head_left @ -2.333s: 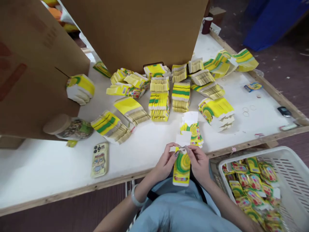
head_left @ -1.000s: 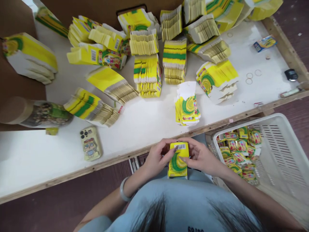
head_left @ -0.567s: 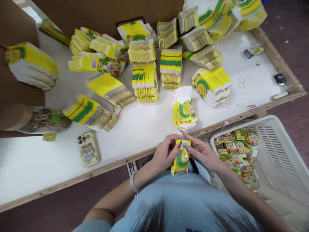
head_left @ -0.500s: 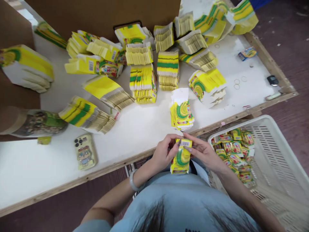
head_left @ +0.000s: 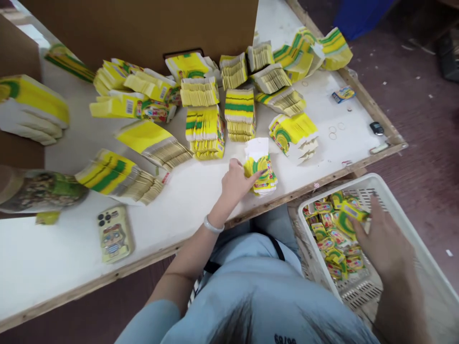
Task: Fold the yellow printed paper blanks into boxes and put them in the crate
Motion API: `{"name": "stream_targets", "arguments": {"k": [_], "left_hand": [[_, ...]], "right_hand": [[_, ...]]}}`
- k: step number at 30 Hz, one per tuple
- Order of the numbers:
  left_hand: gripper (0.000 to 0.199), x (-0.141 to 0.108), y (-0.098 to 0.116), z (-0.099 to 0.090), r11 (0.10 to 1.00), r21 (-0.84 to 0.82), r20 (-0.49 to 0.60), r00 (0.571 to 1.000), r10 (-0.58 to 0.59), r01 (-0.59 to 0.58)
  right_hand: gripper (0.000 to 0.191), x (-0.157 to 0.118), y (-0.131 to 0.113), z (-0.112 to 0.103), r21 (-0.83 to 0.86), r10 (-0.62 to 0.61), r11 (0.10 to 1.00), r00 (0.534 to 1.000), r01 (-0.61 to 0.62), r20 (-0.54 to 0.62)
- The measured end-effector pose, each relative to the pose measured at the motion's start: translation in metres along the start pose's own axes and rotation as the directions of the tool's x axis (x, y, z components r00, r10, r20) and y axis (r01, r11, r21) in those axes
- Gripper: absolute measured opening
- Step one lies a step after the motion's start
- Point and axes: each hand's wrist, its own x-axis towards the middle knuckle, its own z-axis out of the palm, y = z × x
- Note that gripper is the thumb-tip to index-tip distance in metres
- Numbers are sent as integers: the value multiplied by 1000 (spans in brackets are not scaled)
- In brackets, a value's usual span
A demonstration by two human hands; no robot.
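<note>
My left hand (head_left: 237, 182) is at a small stack of flattened yellow-and-green cartons (head_left: 266, 184) near the table's front edge. Its thumb lies across the top carton and its other fingers curl at the stack's left side. Over the white plastic basket (head_left: 385, 184) on the right, my right hand (head_left: 385, 234) is blurred, with thumb and fingers apart. A small folded carton (head_left: 347, 220) is just beyond its thumb tip, above several similar cartons (head_left: 328, 243) in the basket. Whether the thumb still touches that carton is hard to see.
Several bundles of flattened cartons (head_left: 240, 107) cover the back of the white table (head_left: 201, 200). A phone (head_left: 114, 235) and a clear jar (head_left: 46, 190) stand on the left. Rubber bands (head_left: 333, 134) and a small blue box (head_left: 343, 94) lie right. A brown cardboard box (head_left: 143, 28) stands behind.
Both hands were together on one carton before my body. My right hand has carried it right over the basket; my left hand has moved forward onto the stack. The view has shifted right.
</note>
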Motion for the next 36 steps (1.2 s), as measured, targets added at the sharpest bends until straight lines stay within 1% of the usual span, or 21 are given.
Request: {"name": "stream_targets", "arguments": {"k": [1,2,4,7,9,10,11,12,14,15,16,17,19,21,22,24,26,28,32,34,36], "left_hand": [[64,8,-1,0,998,59,56,998,-23,20],[58,13,-3,1,995,93,116,993,-30,19],[45,17,-11,-1,997,70,209,978,0,-15],[49,8,-24,-9,990,-104,211,971,112,-91],[49,-6,-27,-15,963,-186,137,965,223,-196],[47,-16,-26,-17,940,-198,102,948,302,-278],[45,-27,-24,-17,906,-190,81,913,399,-379],[41,-38,-22,-17,857,-163,74,860,504,-488],[33,-60,-16,-13,724,-73,85,719,689,-686],[28,-69,-14,-11,662,-22,87,659,748,-749],[24,-76,-12,-8,620,18,71,620,782,-784],[19,-82,-11,-6,598,34,38,599,800,-800],[4,-87,-11,-4,604,-38,-55,605,794,-796],[28,-88,-13,-3,610,-253,-124,650,749,-751],[45,-88,-13,-3,592,-395,-117,677,726,-703],[77,-88,-13,-4,529,-648,-17,705,709,-548],[95,-88,-12,-6,487,-776,95,688,719,-401],[95,-89,-11,-9,498,-800,148,694,704,-335],[81,-89,-14,-12,559,-750,128,752,646,-353],[69,-90,-17,-11,594,-712,91,789,608,-375],[59,-93,-19,-9,646,-686,99,836,540,-335]], "right_hand": [[79,1,9,-3,-141,27,989,999,-33,-47],[82,1,13,-4,-208,62,975,995,-77,-79],[81,4,9,3,-155,103,981,989,-118,-102],[66,13,-23,29,159,60,987,989,-38,-132],[58,19,-59,49,446,9,893,985,69,-172],[57,21,-79,59,597,2,794,983,111,-186],[59,23,-101,68,741,-9,660,987,128,-162],[59,23,-122,75,846,4,521,990,118,-140],[54,20,-159,87,958,24,286,999,34,-42],[50,18,-172,91,979,45,205,999,-8,-2],[46,16,-182,93,988,65,149,997,-39,29],[43,13,-188,95,992,83,116,996,-55,46],[39,7,-191,96,994,95,100,995,-37,27],[36,0,-186,95,990,51,139,998,32,-39],[36,-2,-182,93,983,10,170,997,71,-74],[35,-8,-175,91,966,-87,225,990,125,-108],[35,-11,-169,88,961,-177,248,981,125,-81],[37,-12,-164,85,960,-222,262,974,94,-35],[38,-11,-158,82,947,-230,321,972,31,46],[36,-10,-158,82,941,-216,338,974,14,63],[33,-11,-160,84,938,-192,346,979,9,61]]}}
